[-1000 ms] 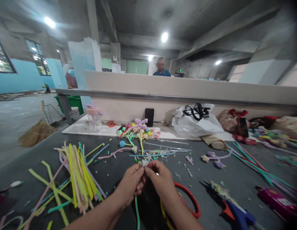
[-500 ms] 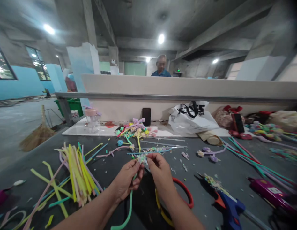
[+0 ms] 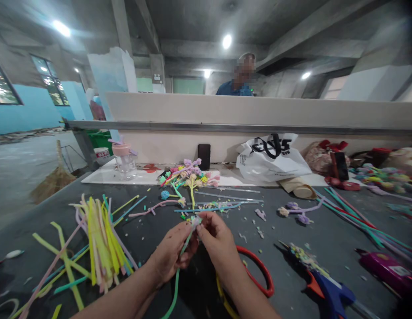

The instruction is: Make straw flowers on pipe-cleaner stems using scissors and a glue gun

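My left hand (image 3: 174,250) grips a green chenille stem (image 3: 175,285) just under its top, and the loose end hangs down toward the table's near edge. Small pale petals, a flower head (image 3: 194,220) by the look of it, sit at the stem's upper end. The fingertips of my right hand (image 3: 217,241) pinch that flower head beside my left fingers, which partly hide it. Beneath my right wrist lie scissors with red and yellow handles (image 3: 267,277). Finished chenille flowers (image 3: 190,173) are piled just beyond my hands.
Yellow and pink chenille stems (image 3: 101,239) lie bundled at left. To the right are a blue glue gun (image 3: 328,288), a purple device (image 3: 388,268) and a purple flower sprig (image 3: 302,210). A phone (image 3: 203,157), a plastic bag (image 3: 272,159) and a cup (image 3: 124,161) stand behind. A person (image 3: 239,77) is beyond the partition.
My view has shifted slightly. Both hands stay together at the flower head, with the right fingers turned closer in against it. The person beyond the partition has moved right and leans.
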{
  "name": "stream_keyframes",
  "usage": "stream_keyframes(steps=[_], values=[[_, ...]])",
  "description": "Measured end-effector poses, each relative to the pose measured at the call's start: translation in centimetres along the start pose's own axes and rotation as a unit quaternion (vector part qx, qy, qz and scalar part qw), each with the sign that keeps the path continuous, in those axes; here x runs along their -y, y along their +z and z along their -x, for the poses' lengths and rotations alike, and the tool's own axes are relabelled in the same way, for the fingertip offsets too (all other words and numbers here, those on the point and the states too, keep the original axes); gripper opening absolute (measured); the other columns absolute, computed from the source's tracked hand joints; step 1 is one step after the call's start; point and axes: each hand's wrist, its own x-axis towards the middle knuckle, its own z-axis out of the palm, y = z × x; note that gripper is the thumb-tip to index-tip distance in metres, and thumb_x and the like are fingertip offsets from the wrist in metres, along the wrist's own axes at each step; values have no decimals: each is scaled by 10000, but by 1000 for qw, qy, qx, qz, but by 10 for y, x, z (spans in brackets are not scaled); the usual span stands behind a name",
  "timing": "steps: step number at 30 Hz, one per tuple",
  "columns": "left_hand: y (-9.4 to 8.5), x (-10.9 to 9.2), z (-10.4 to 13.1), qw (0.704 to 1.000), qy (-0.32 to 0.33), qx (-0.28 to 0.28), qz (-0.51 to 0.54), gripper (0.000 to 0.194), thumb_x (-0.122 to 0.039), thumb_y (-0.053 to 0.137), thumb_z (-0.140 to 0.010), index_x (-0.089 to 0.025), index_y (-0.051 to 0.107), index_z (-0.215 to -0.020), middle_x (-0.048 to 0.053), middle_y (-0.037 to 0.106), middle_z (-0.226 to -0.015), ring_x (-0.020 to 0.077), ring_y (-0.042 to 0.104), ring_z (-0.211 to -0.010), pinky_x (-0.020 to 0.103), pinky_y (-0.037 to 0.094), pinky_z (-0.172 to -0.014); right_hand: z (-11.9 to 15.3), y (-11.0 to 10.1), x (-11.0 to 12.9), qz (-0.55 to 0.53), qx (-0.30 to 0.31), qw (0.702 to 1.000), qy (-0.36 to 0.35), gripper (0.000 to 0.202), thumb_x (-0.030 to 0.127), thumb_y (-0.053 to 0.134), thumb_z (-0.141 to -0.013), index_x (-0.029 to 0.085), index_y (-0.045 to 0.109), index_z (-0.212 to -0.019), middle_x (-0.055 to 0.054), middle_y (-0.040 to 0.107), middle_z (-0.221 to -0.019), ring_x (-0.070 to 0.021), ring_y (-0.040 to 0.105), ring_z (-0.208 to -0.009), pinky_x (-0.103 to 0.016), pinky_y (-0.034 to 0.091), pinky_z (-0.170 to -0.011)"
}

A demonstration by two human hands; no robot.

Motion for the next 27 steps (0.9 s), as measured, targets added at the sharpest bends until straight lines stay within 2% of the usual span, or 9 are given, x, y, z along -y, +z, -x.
stream_keyframes(steps=[4, 12, 18, 23, 27], values=[[1, 0, 0, 1000, 18, -4, -19, 254, -435, 510, -790, -191, 452, -748, -96, 348, -462, 20, 168, -335, 122, 151, -294, 1, 1, 4, 1, 3, 1000, 12, 211, 235, 555, -642, 176, 585, -843, 23, 518, -636, -143, 499, -592, -264, 412, -592], [4, 0, 0, 997, 21, -31, -69, 260, -460, 465, -809, -207, 453, -870, -91, 411, -474, 27, 199, -316, 123, 144, -286, 1, 0, 4, 61, -3, 998, -11, 182, 222, 529, -666, 167, 589, -829, 8, 546, -654, -148, 506, -613, -275, 414, -618], [-1, 5, -2, 998, 34, -6, -60, 237, -427, 467, -823, -193, 474, -861, -106, 340, -442, 26, 175, -330, 133, 133, -311, 3, 1, 7, 68, -8, 997, -18, 152, 195, 520, -662, 175, 588, -797, 14, 544, -638, -146, 513, -612, -263, 415, -615], [-4, 6, -4, 998, 38, -14, -42, 246, -426, 518, -797, -182, 486, -779, -103, 337, -434, 22, 181, -335, 144, 140, -323, 5, 1, 11, 52, 2, 999, -11, 132, 185, 526, -660, 181, 586, -777, 16, 536, -631, -144, 504, -612, -251, 408, -608], [-6, 5, -2, 998, 48, -23, -24, 258, -406, 587, -755, -167, 493, -725, -80, 408, -474, 9, 212, -346, 142, 136, -337, 7, -3, 15, -33, -8, 999, 12, 193, 225, 548, -687, 188, 567, -876, 14, 535, -693, -141, 508, -644, -242, 418, -612]])
